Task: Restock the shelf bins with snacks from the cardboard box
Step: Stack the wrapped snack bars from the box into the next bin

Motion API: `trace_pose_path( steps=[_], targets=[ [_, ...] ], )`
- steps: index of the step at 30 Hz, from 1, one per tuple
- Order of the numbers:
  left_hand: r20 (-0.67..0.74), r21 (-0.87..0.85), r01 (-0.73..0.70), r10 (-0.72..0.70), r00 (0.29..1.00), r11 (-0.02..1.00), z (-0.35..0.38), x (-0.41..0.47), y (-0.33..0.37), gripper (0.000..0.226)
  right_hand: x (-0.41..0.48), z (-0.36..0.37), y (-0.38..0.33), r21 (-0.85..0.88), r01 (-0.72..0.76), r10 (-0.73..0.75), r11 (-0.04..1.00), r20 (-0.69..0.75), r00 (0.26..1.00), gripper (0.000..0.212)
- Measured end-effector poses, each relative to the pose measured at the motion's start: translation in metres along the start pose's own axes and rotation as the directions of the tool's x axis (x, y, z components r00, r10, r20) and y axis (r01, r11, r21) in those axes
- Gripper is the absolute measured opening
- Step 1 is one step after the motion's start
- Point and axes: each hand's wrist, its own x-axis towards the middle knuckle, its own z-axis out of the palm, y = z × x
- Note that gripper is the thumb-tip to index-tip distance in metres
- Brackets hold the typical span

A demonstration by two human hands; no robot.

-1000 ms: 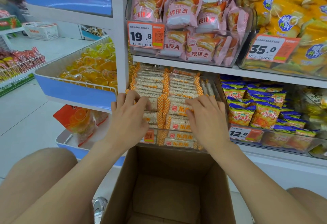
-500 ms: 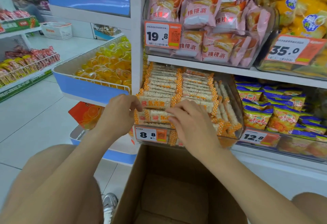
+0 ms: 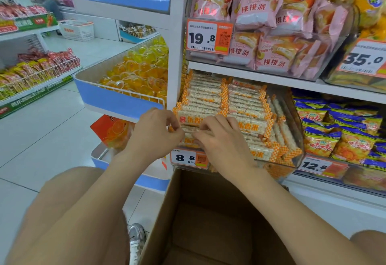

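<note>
Your L hand (image 3: 154, 133) and R hand (image 3: 224, 144) are both at the near front of the clear plastic shelf bin (image 3: 293, 122), middle shelf, just right of the white upright post (image 3: 174, 59). The bin holds clear-wrapped rice-cracker pkts w/ orange-check ends (image 3: 208, 97), stacked flat in two rows, plus more pkts standing on edge along the bin's right wall.

L hand: fingers curled, thumb and fingertips pinching the left end of a front pkt in the left row. R hand: fingers bent over the same front pkts, gripping from the right side. The two hands almost touch at the fingertips.

The white-and-orange 8.8 price tag (image 3: 189, 158) sits on the bin front, just below your hands. The brown cardboard box (image 3: 211, 191) is near you, top open, its far edge right under the bin.

Shelf above: pink pastry packs (image 3: 261, 34) in a clear bin w/ a 19.8 tag (image 3: 208, 34). Right of your bin: blue-and-yellow snack bags (image 3: 344, 137) over a 12.8 tag (image 3: 321, 166). Left of the post: blue-fronted wire basket (image 3: 117, 101) of yellow jelly cups (image 3: 142, 72). A silver shoe (image 3: 135, 235) shows on the floor left of the box.
</note>
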Motion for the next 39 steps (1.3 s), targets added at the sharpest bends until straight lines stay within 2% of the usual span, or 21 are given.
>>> trace_pose_path(
  steps=[5,9,11,13,15,17,20,23,28,39],
  targets=[
    [-0.043,0.139,-0.015,0.021,0.999,0.990,0.008,-0.004,0.004,0.016,-0.007,-0.001,-0.010,-0.020,0.041,-0.039,0.999,0.064,0.997,0.037],
    [-0.083,0.237,-0.005,0.026,0.996,0.971,0.017,-0.007,0.007,0.010,-0.015,0.001,-0.019,-0.063,0.018,-0.017,0.998,0.018,1.000,0.038],
    [-0.122,0.302,-0.050,0.091,0.988,0.952,0.023,-0.008,0.008,0.016,-0.020,0.001,-0.020,-0.056,-0.003,0.002,0.998,-0.010,1.000,0.041],
    [-0.153,0.301,-0.165,0.219,0.964,0.939,0.028,-0.010,0.009,0.025,-0.026,0.003,-0.022,-0.034,-0.031,0.030,0.999,-0.019,0.999,0.040],
    [-0.151,0.287,-0.298,0.350,0.924,0.910,0.036,-0.011,0.013,0.035,-0.032,0.003,-0.020,0.000,-0.058,0.058,0.998,-0.008,0.998,0.044],
    [-0.112,0.292,-0.352,0.397,0.911,0.890,0.047,-0.011,0.014,0.051,-0.034,-0.003,-0.010,0.022,-0.095,0.095,0.995,-0.008,0.995,0.052],
    [-0.068,0.325,-0.328,0.368,0.927,0.887,0.066,-0.006,0.019,0.069,-0.030,-0.013,0.018,-0.001,-0.272,0.271,0.962,-0.034,0.962,0.061],
    [-0.038,0.432,-0.336,0.389,0.920,0.837,0.081,0.008,0.020,0.074,-0.027,-0.011,0.042,-0.060,-0.408,0.412,0.911,0.060,0.909,0.071],
    [-0.021,0.497,-0.319,0.379,0.925,0.807,0.092,0.024,0.018,0.072,-0.025,0.007,0.059,-0.122,-0.419,0.436,0.900,0.188,0.880,0.080],
    [0.008,0.527,-0.312,0.362,0.932,0.791,0.093,0.031,0.024,0.074,-0.019,0.012,0.071,-0.053,-0.436,0.434,0.898,0.251,0.865,0.083]
  ],
)
